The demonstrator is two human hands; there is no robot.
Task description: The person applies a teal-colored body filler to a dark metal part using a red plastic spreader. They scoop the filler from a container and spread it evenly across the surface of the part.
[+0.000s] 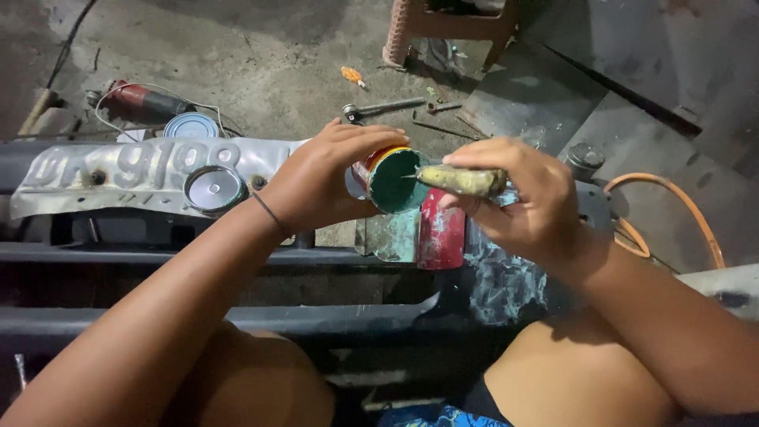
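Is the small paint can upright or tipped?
Tipped. The paint can, held in the left hand, lies sideways, its green-coated mouth facing the right hand.

Concrete floor (pixel 261 63) (ratchet wrench (pixel 383 107), screwdriver (pixel 353 76))

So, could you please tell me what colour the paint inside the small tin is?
Green, clearest in the head view, inside the tin held by the left hand.
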